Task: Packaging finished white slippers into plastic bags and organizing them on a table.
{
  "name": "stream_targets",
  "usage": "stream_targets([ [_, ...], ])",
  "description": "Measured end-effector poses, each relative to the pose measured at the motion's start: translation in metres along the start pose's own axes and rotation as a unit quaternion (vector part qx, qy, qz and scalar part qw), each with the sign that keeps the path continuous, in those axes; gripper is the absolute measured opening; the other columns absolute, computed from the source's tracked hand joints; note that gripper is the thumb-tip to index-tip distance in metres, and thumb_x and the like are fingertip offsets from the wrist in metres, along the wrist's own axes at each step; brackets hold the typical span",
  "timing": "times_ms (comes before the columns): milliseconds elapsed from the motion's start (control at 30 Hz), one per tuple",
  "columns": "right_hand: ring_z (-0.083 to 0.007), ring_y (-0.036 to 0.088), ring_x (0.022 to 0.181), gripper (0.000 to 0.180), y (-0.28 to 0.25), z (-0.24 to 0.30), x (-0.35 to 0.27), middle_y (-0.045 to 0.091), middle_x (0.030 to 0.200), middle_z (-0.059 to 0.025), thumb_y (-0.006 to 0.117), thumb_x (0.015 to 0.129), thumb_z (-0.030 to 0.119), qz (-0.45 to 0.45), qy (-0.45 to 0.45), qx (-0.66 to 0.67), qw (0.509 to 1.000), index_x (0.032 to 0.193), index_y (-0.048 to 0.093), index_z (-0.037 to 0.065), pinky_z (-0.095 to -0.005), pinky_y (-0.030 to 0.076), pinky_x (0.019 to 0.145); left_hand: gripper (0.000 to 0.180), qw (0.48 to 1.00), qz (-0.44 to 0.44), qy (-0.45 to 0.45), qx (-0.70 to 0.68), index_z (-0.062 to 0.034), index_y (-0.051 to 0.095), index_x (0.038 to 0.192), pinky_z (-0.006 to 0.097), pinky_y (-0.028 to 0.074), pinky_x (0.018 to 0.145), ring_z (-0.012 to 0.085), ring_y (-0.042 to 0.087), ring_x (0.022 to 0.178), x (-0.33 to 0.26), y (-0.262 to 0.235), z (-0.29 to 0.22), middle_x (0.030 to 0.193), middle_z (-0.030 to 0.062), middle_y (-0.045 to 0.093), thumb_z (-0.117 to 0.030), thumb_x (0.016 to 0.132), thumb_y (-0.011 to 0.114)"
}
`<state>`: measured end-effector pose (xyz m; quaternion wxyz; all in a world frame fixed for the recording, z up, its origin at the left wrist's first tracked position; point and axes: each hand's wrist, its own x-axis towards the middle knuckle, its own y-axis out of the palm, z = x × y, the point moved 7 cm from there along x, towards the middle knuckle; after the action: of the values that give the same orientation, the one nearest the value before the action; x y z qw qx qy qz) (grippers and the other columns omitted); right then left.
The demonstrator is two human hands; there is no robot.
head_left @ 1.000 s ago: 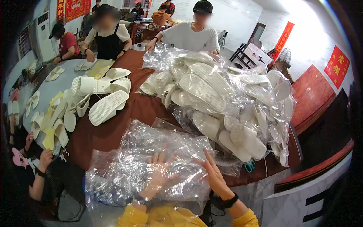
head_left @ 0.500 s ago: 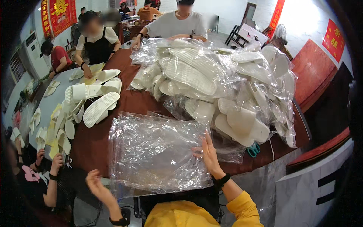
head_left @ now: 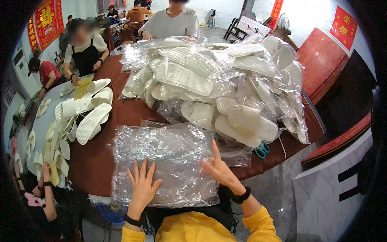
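Observation:
A layered stack of clear, flat plastic bags [head_left: 177,165] lies at the front edge of the brown-covered table, its film shiny and wrinkled. My left hand [head_left: 142,184] rests palm down on the lower left part of the stack, fingers spread. At the stack's right edge is my right hand [head_left: 224,171], its index finger stretched forward and the others bent over the film. I see nothing gripped in it. Just beyond the bags rises a big heap of white slippers [head_left: 185,74] wrapped in clear plastic.
Teal-handled scissors [head_left: 262,150] lie to the right, by the heap. Unwrapped white slippers [head_left: 93,123] pile up at left, near a grey table [head_left: 52,113] where other people work. A person in a white shirt [head_left: 175,24] stands behind the heap. A blue tub [head_left: 111,215] is below the table edge.
My left hand has come from beside the stack down onto the bags. My right hand's fingers have bent, except the index finger. The whole view has shifted slightly.

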<state>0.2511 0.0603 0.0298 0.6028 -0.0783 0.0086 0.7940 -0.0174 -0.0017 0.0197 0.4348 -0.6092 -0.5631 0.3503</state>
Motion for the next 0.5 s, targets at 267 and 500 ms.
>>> stream_targets([
  [267, -0.0083, 0.060, 0.072, 0.080, -0.005, 0.005, -0.038, 0.064, 0.096, -0.0047, 0.069, 0.086, 0.006, 0.089, 0.008, -0.098, 0.991, 0.153, 0.026, 0.017, -0.0247, 0.050, 0.066, 0.067, 0.999, -0.023, 0.023, 0.011, -0.0162, 0.048, 0.141, 0.068, 0.003, 0.112, 0.0451, 0.015, 0.143, 0.007, 0.002, -0.009, 0.153, 0.0163, 0.030, -0.050, 0.085, 0.062],
  [500, -0.0207, 0.064, 0.089, 0.030, -0.103, 0.029, -0.043, 0.068, 0.103, -0.0114, 0.067, 0.086, 0.009, -0.143, -0.097, -0.188, 0.967, 0.115, 0.065, 0.001, -0.0310, 0.051, 0.080, 0.067, 0.998, -0.036, 0.039, 0.030, -0.0152, 0.051, 0.138, 0.067, 0.003, 0.112, 0.0451, 0.016, 0.143, 0.011, 0.004, -0.023, 0.151, 0.0173, 0.033, -0.050, 0.083, 0.063],
])
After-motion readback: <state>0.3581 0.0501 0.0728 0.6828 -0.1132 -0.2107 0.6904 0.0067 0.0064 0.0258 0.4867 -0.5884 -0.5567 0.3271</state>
